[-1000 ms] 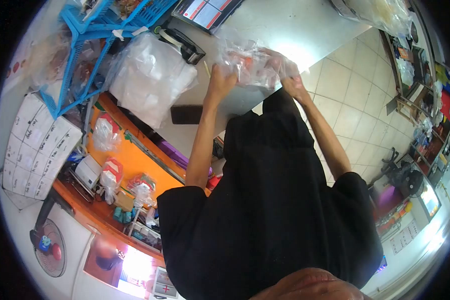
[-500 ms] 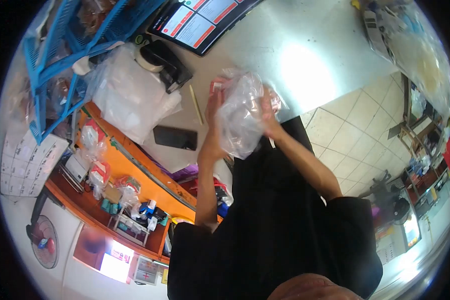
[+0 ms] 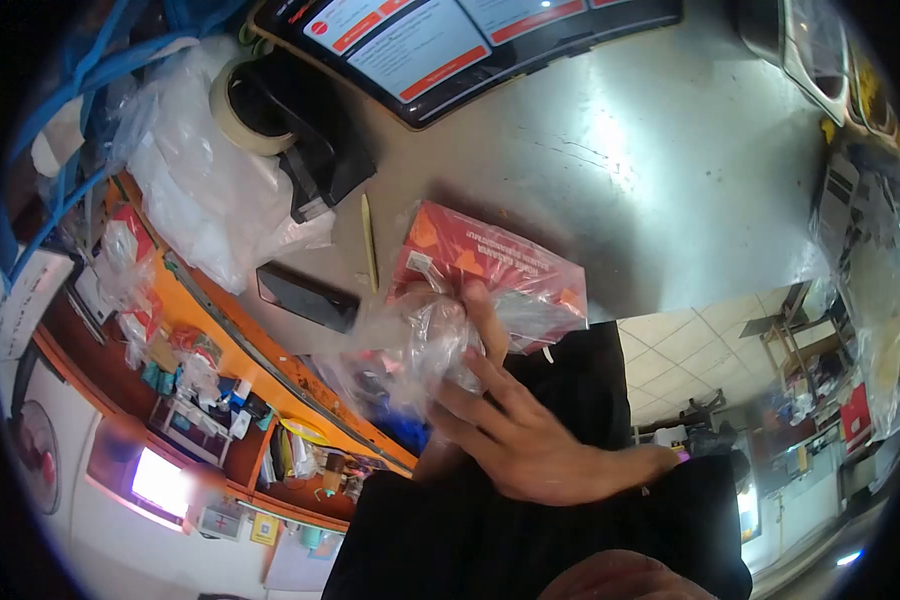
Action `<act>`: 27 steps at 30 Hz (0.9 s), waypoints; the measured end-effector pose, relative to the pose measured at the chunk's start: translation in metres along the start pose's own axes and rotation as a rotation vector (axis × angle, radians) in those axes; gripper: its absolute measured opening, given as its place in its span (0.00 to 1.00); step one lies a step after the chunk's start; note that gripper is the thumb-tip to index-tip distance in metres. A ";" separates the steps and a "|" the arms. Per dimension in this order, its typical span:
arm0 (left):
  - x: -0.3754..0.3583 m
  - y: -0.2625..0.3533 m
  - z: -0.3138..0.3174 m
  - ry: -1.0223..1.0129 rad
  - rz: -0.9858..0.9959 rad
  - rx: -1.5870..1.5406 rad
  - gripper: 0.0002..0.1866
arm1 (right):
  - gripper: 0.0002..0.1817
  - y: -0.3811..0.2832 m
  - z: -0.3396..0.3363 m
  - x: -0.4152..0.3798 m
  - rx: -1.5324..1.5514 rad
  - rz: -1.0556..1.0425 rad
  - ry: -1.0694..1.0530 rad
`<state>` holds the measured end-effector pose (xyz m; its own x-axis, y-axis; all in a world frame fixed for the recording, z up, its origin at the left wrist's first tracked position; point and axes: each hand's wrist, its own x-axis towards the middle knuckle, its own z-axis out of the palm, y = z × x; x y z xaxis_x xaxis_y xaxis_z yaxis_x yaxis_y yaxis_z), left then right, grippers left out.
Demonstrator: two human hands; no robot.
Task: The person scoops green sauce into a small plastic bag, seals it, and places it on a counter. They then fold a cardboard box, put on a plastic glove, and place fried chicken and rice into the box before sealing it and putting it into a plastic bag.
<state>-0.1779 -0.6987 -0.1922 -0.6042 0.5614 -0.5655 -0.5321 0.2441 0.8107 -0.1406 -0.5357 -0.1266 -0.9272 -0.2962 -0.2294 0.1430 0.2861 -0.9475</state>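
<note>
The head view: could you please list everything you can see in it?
packet: one, red-orange, in a clear bag at the counter's near edge
clear bag: one, crumpled, in the hand
counter: one, grey metal, top centre
screen: one, black frame, red and white panels, far on the counter
tape dispenser: one, black with a beige roll, far left
stick: one, yellowish, left of the packet
phone: one, black, counter's left edge
bag pile: white-clear, left
basket: blue, far left
right hand: one, fingers on the clear bag
left hand: hidden
</note>
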 end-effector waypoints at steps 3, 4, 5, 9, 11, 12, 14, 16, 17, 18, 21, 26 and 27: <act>-0.005 -0.001 0.007 -0.004 0.003 -0.004 0.21 | 0.19 0.017 -0.061 -0.021 0.757 0.361 0.378; -0.005 0.000 0.008 -0.008 0.011 -0.005 0.21 | 0.20 0.030 -0.084 -0.014 0.635 0.447 0.523; -0.004 0.002 0.009 -0.014 0.023 -0.003 0.21 | 0.23 0.042 -0.108 -0.003 0.514 0.546 0.659; 0.013 0.008 0.021 -0.055 0.115 0.039 0.21 | 0.33 0.102 -0.127 0.011 0.994 0.456 -0.166; 0.022 0.015 0.031 -0.086 0.192 0.073 0.22 | 0.35 0.114 -0.102 0.009 0.728 0.477 -0.827; 0.023 0.020 0.037 -0.109 0.222 0.088 0.22 | 0.34 0.125 -0.092 -0.007 0.596 0.356 -0.793; 0.033 0.030 0.050 -0.140 0.331 0.146 0.22 | 0.32 0.103 -0.115 -0.025 0.753 0.357 -0.501; 0.043 0.038 0.070 -0.148 0.446 0.208 0.22 | 0.28 0.087 -0.121 -0.051 0.780 0.432 -0.017; 0.052 0.038 0.086 -0.122 0.513 0.261 0.22 | 0.26 0.075 -0.107 -0.068 0.725 0.497 0.277; 0.059 0.038 0.098 -0.094 0.561 0.320 0.22 | 0.24 0.069 -0.087 -0.082 0.627 0.576 0.511; 0.090 0.036 0.130 0.054 0.666 0.560 0.23 | 0.18 0.058 0.009 -0.115 0.263 0.816 0.879; 0.103 0.034 0.109 0.038 0.863 0.760 0.17 | 0.10 0.053 0.020 -0.136 -0.149 0.907 0.977; 0.101 0.020 0.107 -0.149 0.954 0.834 0.17 | 0.09 0.061 0.000 -0.133 -0.254 0.822 1.063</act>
<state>-0.1862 -0.5527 -0.2175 -0.4384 0.8575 0.2694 0.6394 0.0869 0.7640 -0.0079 -0.4791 -0.1542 -0.4398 0.8422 -0.3120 0.8165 0.2302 -0.5295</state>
